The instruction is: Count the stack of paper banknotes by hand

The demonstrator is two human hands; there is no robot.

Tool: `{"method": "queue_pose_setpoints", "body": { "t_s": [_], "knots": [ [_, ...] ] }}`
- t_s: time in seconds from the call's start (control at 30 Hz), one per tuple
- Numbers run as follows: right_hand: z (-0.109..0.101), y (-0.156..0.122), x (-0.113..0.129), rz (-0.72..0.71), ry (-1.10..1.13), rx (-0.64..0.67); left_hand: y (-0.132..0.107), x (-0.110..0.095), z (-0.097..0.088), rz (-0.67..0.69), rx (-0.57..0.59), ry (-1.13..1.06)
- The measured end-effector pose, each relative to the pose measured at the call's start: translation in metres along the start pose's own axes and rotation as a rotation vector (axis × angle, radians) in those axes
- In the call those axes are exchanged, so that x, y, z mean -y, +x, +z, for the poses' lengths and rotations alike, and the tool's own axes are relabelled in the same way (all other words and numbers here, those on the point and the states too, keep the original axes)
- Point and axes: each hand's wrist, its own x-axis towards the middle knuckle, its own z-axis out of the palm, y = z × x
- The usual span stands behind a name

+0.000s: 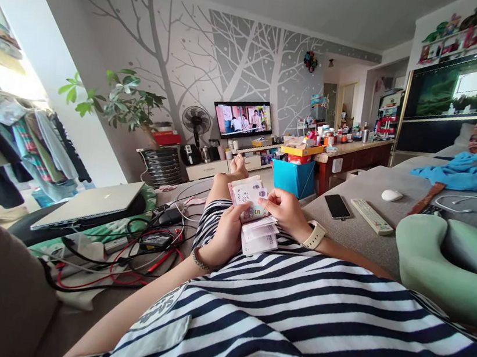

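Observation:
I lie back on a sofa in a striped shirt, holding a stack of banknotes (255,219) over my lap. My left hand (225,236) is wrapped round the lower part of the stack from the left. My right hand (287,211), with a pale watch at the wrist, pinches the top notes from the right, fingers curled on them. The notes fan out upward and downward between both hands.
A phone (337,206), a remote (372,216) and a white mouse (391,195) lie on the grey sofa seat to my right. A green neck pillow (447,259) is close at right. A laptop (89,204) and tangled cables (141,248) sit left. A television (243,119) plays ahead.

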Motion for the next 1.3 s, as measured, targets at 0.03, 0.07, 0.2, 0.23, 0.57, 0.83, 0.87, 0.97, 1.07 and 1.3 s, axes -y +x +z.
{"method": "queue_pose_setpoints", "body": {
  "t_s": [0.03, 0.07, 0.2, 0.23, 0.57, 0.83, 0.87, 0.97, 1.07, 1.3],
  "knots": [
    [0.0003, 0.0003, -0.0008, 0.002, 0.000, -0.001, 0.0002, 0.0006, -0.0005, -0.006, 0.005, 0.002],
    [0.0006, 0.0007, -0.0016, 0.004, -0.002, -0.003, 0.0006, 0.0012, -0.0011, -0.012, 0.011, -0.002],
    [0.0015, 0.0022, -0.0055, 0.001, -0.010, -0.012, 0.0039, 0.0047, -0.0034, -0.021, 0.039, -0.054],
    [0.0018, 0.0025, -0.0065, -0.001, -0.010, -0.014, 0.0048, 0.0054, -0.0036, -0.022, 0.053, -0.073],
    [0.0021, 0.0025, -0.0096, -0.018, 0.006, -0.012, 0.0042, 0.0007, 0.0025, -0.124, 0.036, -0.195],
    [0.0043, 0.0006, -0.0057, -0.033, 0.179, 0.026, 0.0060, 0.0001, 0.0017, -0.152, -0.011, -0.186],
    [0.0043, 0.0006, -0.0049, -0.035, 0.190, 0.028, 0.0058, -0.0001, 0.0022, -0.151, -0.020, -0.184],
    [0.0039, 0.0007, -0.0032, -0.039, 0.191, 0.018, 0.0054, 0.0001, 0.0033, -0.134, -0.026, -0.189],
    [0.0037, 0.0010, -0.0027, -0.035, 0.185, 0.019, 0.0061, 0.0014, 0.0025, -0.123, -0.019, -0.182],
    [0.0040, 0.0004, -0.0030, -0.032, 0.154, 0.011, 0.0066, 0.0014, 0.0029, -0.118, -0.021, -0.174]
  ]
}}
